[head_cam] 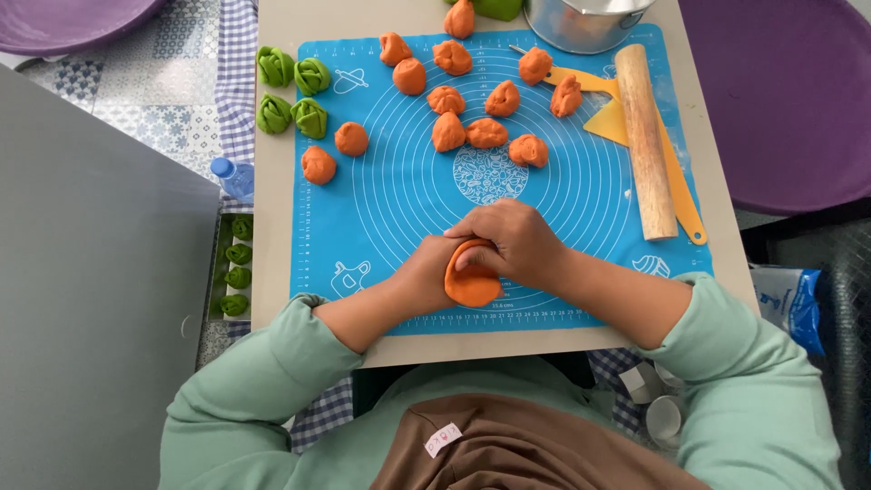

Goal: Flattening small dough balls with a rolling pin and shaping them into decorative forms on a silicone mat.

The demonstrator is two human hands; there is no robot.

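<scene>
We hold one flat orange dough piece [472, 283] over the blue mat [381, 209]: our left hand [428, 272] cups it, our right hand [513, 243] presses its top edge with bent fingers.

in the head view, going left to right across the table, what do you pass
green dough pieces → left hand → flattened orange dough → right hand → rolling pin
</scene>
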